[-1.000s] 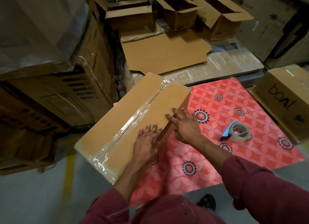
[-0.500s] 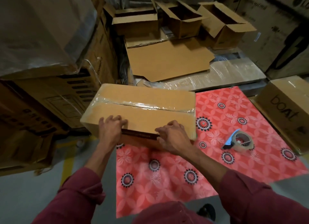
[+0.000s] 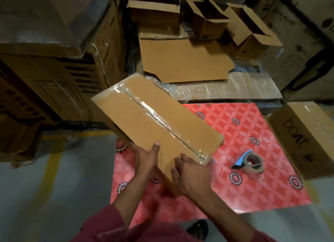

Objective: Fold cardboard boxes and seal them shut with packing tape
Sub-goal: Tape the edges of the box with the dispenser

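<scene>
Fingers of the left hand (image 3: 147, 157) curl under the near edge of the taped cardboard box (image 3: 153, 122), thumb on top; the right hand (image 3: 189, 174) grips the near corner. Box held tilted above the red patterned mat (image 3: 253, 178), presumably for moving it aside; tape dispenser (image 3: 250, 161) lies nearby.

Matt brown cardboard box (image 3: 144, 118), glossy clear tape seam (image 3: 159, 118); patterned red mat (image 3: 253, 187).

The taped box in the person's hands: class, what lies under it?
Under the taped box, the red patterned mat shows on the floor, with the left hand gripping the near edge from beneath. The mat directly below is covered.
</scene>
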`<state>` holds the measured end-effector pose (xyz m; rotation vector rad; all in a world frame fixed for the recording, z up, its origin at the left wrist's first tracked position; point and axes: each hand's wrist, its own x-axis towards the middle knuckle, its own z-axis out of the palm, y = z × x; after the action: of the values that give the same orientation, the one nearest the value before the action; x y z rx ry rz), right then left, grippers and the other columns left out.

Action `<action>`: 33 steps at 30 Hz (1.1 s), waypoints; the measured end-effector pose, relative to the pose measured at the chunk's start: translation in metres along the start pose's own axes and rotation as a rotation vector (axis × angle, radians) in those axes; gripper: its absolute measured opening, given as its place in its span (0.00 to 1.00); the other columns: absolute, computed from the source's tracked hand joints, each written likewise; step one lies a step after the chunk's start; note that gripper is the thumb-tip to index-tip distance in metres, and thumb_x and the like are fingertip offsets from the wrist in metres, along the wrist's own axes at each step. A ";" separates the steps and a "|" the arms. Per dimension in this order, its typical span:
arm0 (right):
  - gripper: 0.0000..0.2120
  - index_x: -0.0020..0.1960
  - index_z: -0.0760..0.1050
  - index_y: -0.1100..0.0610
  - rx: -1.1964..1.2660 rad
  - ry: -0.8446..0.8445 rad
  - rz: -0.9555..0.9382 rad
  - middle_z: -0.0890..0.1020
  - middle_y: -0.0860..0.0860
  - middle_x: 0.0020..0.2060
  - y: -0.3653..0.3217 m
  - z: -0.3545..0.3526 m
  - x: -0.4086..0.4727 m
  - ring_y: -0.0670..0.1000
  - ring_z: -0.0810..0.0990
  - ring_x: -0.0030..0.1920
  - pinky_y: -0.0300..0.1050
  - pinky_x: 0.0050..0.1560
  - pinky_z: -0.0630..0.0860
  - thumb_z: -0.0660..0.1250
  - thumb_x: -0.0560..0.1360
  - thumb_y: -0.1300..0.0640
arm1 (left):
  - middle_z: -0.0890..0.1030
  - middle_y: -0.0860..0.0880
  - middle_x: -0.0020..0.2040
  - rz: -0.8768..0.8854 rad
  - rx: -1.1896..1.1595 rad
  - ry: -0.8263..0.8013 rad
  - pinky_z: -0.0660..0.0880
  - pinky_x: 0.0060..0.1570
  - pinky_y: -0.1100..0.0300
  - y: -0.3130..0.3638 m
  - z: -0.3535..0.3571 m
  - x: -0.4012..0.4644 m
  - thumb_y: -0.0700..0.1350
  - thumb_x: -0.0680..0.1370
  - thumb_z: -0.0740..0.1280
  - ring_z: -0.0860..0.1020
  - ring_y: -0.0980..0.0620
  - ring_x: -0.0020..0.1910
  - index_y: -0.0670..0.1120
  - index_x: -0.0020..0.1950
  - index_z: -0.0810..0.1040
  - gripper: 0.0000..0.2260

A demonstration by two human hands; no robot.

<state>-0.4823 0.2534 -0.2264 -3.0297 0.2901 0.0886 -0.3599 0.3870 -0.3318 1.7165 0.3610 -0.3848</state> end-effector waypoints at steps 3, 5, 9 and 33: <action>0.19 0.49 0.78 0.51 0.085 -0.169 -0.071 0.84 0.50 0.48 -0.014 -0.019 -0.016 0.56 0.84 0.47 0.49 0.38 0.75 0.57 0.77 0.39 | 0.79 0.53 0.70 0.082 0.062 -0.087 0.77 0.67 0.45 0.028 -0.033 0.006 0.68 0.62 0.81 0.81 0.49 0.65 0.58 0.78 0.62 0.50; 0.19 0.57 0.81 0.44 0.259 -0.132 0.030 0.87 0.45 0.50 -0.004 -0.028 -0.007 0.52 0.84 0.51 0.47 0.46 0.78 0.60 0.76 0.36 | 0.81 0.56 0.67 0.138 0.128 -0.192 0.78 0.65 0.50 0.045 -0.048 0.011 0.66 0.63 0.81 0.81 0.54 0.64 0.58 0.77 0.67 0.45; 0.22 0.69 0.78 0.49 0.358 0.121 0.228 0.82 0.51 0.65 0.052 -0.023 0.032 0.55 0.81 0.62 0.50 0.62 0.78 0.66 0.78 0.43 | 0.74 0.51 0.75 0.070 0.132 -0.192 0.73 0.72 0.45 0.060 -0.048 -0.003 0.66 0.67 0.75 0.73 0.49 0.72 0.53 0.83 0.59 0.49; 0.24 0.71 0.71 0.38 0.914 -0.176 0.343 0.84 0.45 0.59 0.211 0.017 0.060 0.54 0.82 0.58 0.54 0.60 0.77 0.58 0.78 0.33 | 0.77 0.49 0.72 0.136 0.270 0.025 0.74 0.70 0.42 0.064 0.059 -0.039 0.67 0.75 0.69 0.76 0.43 0.69 0.56 0.81 0.59 0.40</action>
<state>-0.4649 0.0377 -0.2663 -2.0350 0.6235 0.1844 -0.3697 0.3168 -0.2677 1.9992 0.2154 -0.3230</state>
